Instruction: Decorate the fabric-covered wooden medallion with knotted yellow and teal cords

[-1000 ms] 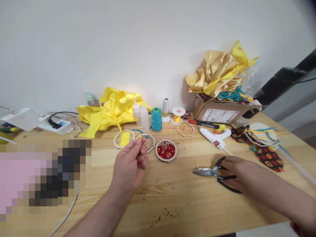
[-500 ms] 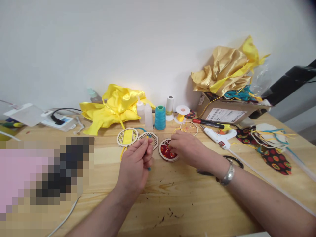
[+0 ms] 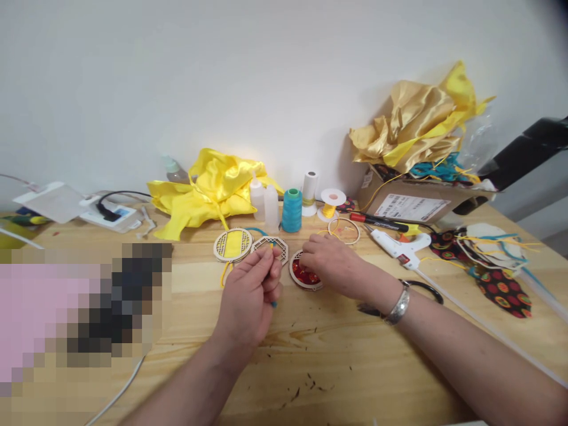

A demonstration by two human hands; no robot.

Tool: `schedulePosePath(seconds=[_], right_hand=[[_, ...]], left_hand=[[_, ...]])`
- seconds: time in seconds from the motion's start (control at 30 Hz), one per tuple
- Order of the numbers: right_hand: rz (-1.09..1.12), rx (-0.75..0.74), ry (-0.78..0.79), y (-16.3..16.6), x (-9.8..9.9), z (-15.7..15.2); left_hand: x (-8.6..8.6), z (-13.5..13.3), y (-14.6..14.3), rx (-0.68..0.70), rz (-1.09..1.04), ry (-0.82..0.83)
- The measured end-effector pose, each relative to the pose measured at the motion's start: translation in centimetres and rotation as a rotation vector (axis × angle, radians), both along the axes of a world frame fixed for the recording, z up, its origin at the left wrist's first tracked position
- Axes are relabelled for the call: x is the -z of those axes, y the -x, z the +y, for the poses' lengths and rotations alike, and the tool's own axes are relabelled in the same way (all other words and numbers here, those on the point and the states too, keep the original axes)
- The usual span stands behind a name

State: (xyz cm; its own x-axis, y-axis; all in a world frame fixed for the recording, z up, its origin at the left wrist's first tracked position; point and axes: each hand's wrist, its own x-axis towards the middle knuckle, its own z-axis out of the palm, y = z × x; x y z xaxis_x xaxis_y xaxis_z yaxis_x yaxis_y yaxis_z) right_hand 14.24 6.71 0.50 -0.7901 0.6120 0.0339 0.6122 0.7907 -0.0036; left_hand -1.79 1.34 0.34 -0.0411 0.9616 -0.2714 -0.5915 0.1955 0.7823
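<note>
My left hand (image 3: 252, 290) is closed in a pinch around a teal cord (image 3: 274, 305). One end pokes out below the fingers, and a bit of yellow shows at the fingertips. Over the right edge of a round wooden frame with red patterned fabric (image 3: 306, 277), my right hand (image 3: 331, 260) has its fingers bent together; what they hold, if anything, is hidden. Behind the left hand lies an octagonal wooden lattice frame (image 3: 280, 244), partly covered. A round lattice frame with yellow fabric (image 3: 233, 244) lies beside it, yellow cord trailing below.
Along the back stand a teal thread spool (image 3: 291, 212), white squeeze bottles (image 3: 271, 207), a yellow thread reel (image 3: 332, 204) and yellow satin (image 3: 199, 195). To the right are a glue gun (image 3: 402, 245), scissors (image 3: 423, 291), a marker (image 3: 379, 222) and a cardboard box (image 3: 408, 198) of cloth.
The whole view has shifted slightly, so things appear a little further right. Both hands keep nearly the same pose and place over the table.
</note>
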Motion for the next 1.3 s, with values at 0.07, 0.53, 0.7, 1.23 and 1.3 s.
schedulePosePath(seconds=[0.07,0.53,0.7,1.23,1.3], right_hand=[[-0.008,-0.001,0.007,0.1,0.2,0.0],[0.075,0.083,-0.012,-1.1,-0.3,-0.4],[0.104,0.099,-0.009,-1.4,0.0,-0.3],[0.120,0.138,0.127,-1.1,0.8,-0.3],[0.120,0.133,0.126,-1.1,1.0,-0.2]], left_hand=[[0.0,0.0,0.0,0.006,-0.001,0.000],[0.0,0.1,0.0,0.008,0.004,0.009],[0.0,0.1,0.0,0.027,0.009,0.007],[0.2,-0.1,0.0,0.042,0.013,0.010],[0.2,0.0,-0.1,0.039,0.016,0.016]])
